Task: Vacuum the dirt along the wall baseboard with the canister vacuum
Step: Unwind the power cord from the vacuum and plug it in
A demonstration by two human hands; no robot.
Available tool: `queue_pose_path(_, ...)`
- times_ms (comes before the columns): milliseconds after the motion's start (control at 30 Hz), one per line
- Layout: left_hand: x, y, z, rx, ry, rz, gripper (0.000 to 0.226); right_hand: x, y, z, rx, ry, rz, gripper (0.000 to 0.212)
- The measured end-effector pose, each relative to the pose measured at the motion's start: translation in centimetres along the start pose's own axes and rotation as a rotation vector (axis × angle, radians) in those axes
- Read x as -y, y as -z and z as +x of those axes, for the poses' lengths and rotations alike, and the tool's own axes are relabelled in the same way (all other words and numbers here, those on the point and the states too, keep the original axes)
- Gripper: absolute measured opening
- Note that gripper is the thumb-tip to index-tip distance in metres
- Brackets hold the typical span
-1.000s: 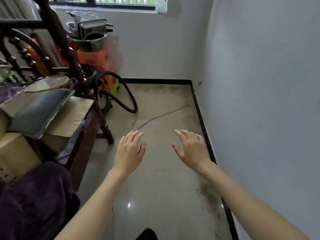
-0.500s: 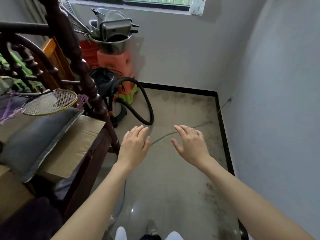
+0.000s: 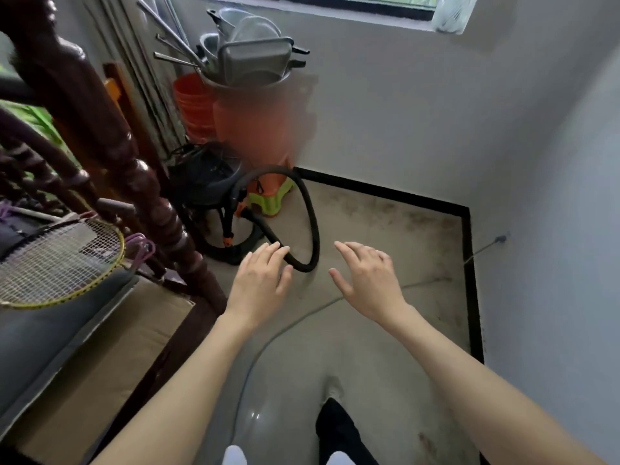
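The dark canister vacuum (image 3: 208,186) stands on the floor at the back left, by a carved wooden post. Its black hose (image 3: 310,226) loops over the floor in front of it. My left hand (image 3: 260,283) hovers open, fingers spread, just left of the hose loop; its fingertips overlap the hose in view. My right hand (image 3: 367,280) is open too, to the right of the loop, holding nothing. A black baseboard (image 3: 471,290) runs along the right and far walls, with dark dirt (image 3: 436,226) on the floor beside it. A grey power cord (image 3: 419,285) crosses the floor to the right wall.
Orange stools (image 3: 255,129) topped with metal pans (image 3: 255,62) stand in the far left corner, a green stool (image 3: 270,198) below them. A dark wooden post (image 3: 134,169), a badminton racket (image 3: 57,263) and a cushion on cardboard fill the left side.
The view has moved forward and left toward the vacuum. Both open hands have come closer to the hose loop; nothing has been grasped.
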State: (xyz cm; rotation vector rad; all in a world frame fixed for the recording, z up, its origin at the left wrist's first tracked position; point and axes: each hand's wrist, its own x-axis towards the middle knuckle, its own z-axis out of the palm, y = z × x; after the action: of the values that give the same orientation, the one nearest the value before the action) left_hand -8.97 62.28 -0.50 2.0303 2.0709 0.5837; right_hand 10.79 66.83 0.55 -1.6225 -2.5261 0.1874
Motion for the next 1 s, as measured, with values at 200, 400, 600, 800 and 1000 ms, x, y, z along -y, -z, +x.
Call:
queue_pose_path(200,-0.1,-0.4,9.6,-0.067,0.115,-0.021,0.043,-5.1,1.8,10.9,0.008,0.126,-0.022,0.054)
queue_pose_path(400,2.6,-0.2,16.8,-0.087,0.235,0.001,0.043,-6.1,2.0,21.1,0.039,0.229,-0.024,0.053)
queue_pose_path(600,7.4,-0.6,24.4,-0.107,0.324,-0.002,0.045,-4.4,0.4,31.7,0.057,0.339,-0.003,0.053)
queue_pose_path(800,14.1,-0.7,33.0,-0.087,0.388,0.013,0.046,-1.0,-2.3,43.0,0.076,0.4,0.008,0.054)
queue_pose_path(1000,20.4,0.1,39.7,-0.102,0.476,0.011,0.046,1.9,-4.4,52.4,0.1,0.441,0.035,0.054)
